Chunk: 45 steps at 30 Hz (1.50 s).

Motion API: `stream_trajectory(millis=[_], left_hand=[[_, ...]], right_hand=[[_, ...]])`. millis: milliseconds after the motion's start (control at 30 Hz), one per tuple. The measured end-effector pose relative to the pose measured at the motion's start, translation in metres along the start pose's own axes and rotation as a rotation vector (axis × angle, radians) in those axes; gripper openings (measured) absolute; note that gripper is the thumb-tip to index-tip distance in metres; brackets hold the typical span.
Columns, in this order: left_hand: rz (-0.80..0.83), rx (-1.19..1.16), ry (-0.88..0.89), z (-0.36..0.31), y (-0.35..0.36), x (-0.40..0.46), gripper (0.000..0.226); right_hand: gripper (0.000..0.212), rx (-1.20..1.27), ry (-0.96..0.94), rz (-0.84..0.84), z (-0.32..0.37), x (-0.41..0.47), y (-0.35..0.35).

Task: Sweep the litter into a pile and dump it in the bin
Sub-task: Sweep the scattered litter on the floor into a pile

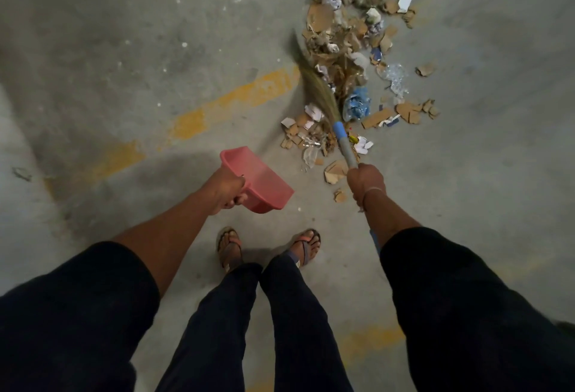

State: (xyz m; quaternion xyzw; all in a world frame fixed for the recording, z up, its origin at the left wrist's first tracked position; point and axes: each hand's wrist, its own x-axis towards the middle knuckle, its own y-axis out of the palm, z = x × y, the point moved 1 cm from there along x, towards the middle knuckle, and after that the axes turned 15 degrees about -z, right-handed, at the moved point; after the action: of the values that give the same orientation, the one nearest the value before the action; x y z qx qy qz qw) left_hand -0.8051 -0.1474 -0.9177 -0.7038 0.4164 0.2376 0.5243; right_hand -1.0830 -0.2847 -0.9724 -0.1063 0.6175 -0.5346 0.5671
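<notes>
Litter (354, 58): light, loose scraps ahead of my right hand (365, 181), which grips the broom (342, 142); my left hand (228, 194) grips the dustpan (258, 180) handle.

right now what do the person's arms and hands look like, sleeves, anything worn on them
Both arms wear dark, near-black sleeves pushed up to about the elbow, leaving the forearms bare. The left hand is bare, with no ring or band visible. The right hand has a thin pale band or thread around the wrist, with a short end hanging from it. No gloves or watch show.
</notes>
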Motion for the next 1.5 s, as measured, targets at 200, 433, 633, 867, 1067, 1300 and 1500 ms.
stream_trajectory(millis=[200, 433, 633, 867, 1067, 1300, 1500], left_hand=[[0.025, -0.005, 0.023, -0.010, 0.005, -0.004, 0.020], [0.025, 0.013, 0.045, -0.021, 0.008, -0.002, 0.023], [0.023, 0.029, 0.092, -0.028, 0.004, -0.003, 0.025], [0.032, 0.098, 0.125, -0.035, -0.012, 0.005, 0.026], [0.069, 0.133, 0.196, -0.041, -0.037, 0.026, 0.027], [0.140, 0.236, 0.300, -0.038, -0.080, 0.055, 0.032], [0.204, 0.334, 0.376, -0.039, -0.121, 0.075, 0.022]], right_hand=[[0.026, 0.457, 0.238, 0.061, -0.001, -0.025, -0.013], [0.029, 0.682, 0.346, 0.351, -0.020, -0.046, 0.001], [0.026, 0.771, 0.347, 0.401, -0.015, -0.074, 0.002], [0.034, 0.928, 0.441, 0.432, 0.005, -0.098, 0.013], [0.034, 0.993, 0.458, 0.396, 0.018, -0.130, 0.030], [0.036, 1.148, 0.540, 0.465, 0.051, -0.179, 0.066], [0.031, 1.249, 0.597, 0.384, 0.082, -0.219, 0.107]])
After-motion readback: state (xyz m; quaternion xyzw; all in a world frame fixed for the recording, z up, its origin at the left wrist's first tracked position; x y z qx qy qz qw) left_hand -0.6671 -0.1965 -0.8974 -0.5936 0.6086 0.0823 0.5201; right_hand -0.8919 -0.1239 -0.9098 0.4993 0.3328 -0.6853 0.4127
